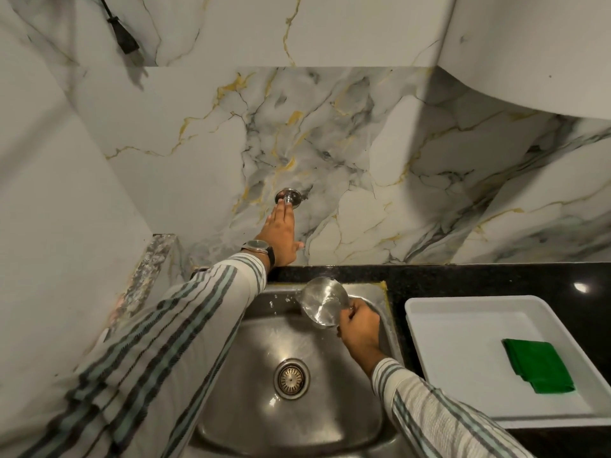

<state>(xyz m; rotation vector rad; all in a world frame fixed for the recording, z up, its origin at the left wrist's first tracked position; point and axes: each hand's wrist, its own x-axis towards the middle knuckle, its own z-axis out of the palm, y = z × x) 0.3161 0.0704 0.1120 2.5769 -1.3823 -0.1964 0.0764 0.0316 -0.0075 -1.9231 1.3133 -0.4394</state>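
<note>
My left hand [281, 234] reaches up the marble wall with straight fingers, its fingertips touching the chrome tap fitting [291, 196] set in the wall. A watch sits on that wrist. Over the back right part of the steel sink [251, 345], my right hand [358, 325] grips a small steel cup [322, 300]. The cup is tilted on its side, its mouth facing left and toward me, and its inside looks wet. Most of the tap is hidden behind my left hand.
A round drain [291, 378] lies in the middle of the sink. On the black counter [496, 279] to the right stands a white tray [463, 342] with a folded green cloth [539, 365] in it. A dark plug [124, 38] hangs on the wall at upper left.
</note>
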